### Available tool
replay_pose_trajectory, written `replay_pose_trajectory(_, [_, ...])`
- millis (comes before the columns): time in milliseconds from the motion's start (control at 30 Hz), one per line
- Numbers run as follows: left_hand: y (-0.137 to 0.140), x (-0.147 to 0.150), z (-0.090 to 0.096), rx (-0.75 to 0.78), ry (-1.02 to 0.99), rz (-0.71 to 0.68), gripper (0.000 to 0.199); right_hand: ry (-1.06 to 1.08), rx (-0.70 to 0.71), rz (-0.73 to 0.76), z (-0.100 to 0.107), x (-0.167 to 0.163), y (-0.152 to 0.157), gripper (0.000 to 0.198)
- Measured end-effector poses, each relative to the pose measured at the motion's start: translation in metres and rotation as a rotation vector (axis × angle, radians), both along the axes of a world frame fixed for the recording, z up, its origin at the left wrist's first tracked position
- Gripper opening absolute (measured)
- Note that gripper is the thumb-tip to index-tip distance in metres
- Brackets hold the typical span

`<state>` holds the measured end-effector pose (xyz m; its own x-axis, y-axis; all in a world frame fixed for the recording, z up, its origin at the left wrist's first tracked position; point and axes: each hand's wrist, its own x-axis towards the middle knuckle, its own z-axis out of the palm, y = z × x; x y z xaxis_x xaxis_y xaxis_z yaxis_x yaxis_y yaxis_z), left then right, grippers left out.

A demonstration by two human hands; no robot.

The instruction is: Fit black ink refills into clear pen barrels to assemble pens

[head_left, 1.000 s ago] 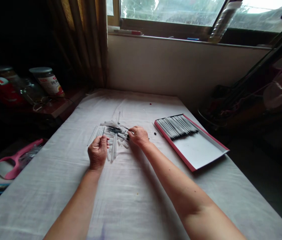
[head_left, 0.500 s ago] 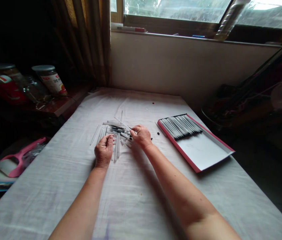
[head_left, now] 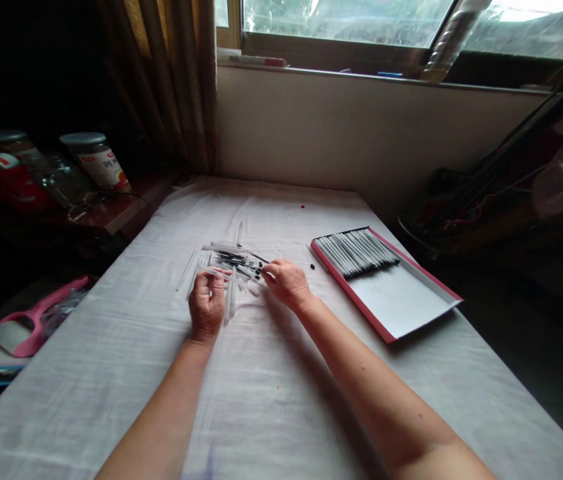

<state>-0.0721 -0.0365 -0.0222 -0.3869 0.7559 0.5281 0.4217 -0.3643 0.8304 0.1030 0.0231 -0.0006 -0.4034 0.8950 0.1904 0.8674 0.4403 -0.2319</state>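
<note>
My left hand (head_left: 206, 303) is closed on a clear pen barrel (head_left: 210, 271), which lies sideways across its thumb and fingertips. Just right of it, my right hand (head_left: 285, 281) has its fingers pinched low over the cloth, and what they hold, if anything, I cannot make out. Several small black pen plugs (head_left: 260, 265) lie by those fingertips. Between and beyond the hands spreads a loose pile of dark pen refills (head_left: 231, 257). Around the pile are more clear barrels (head_left: 186, 270), some partly covered by the left hand.
On the right, a shallow pink-edged box lid (head_left: 361, 308) holds a row of pens (head_left: 356, 252) with black ends. A lone black plug (head_left: 312, 267) lies left of it. White cloth (head_left: 271, 427) covers the table. Jars (head_left: 96, 163) and pink scissors (head_left: 36, 320) are at left.
The clear barrel that was at my right fingertips is gone from there; a clear barrel now lies across my left fingers. My right hand has lowered slightly toward the black plugs.
</note>
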Motion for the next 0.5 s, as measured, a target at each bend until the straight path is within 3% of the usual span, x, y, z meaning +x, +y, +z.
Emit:
replay_pose_trajectory(67, [-0.004,0.004,0.002,0.01,0.043,-0.022,0.02,-0.119,-0.051,-0.162,0.004,0.005,0.013,0.026])
replay_pose_trajectory(133, [-0.007,0.009,0.002,0.001,0.118,-0.067,0.019,-0.217,-0.111,-0.22,0.007,0.009,0.023,0.028])
replay_pose_trajectory(333, [-0.009,0.02,-0.005,0.078,0.461,-0.129,0.024,-0.283,-0.178,-0.193,0.01,0.006,0.034,0.029])
replay_pose_trajectory(500, [-0.006,0.02,-0.011,0.045,0.557,-0.173,0.025,-0.266,-0.18,-0.19,0.008,-0.002,0.035,0.027])
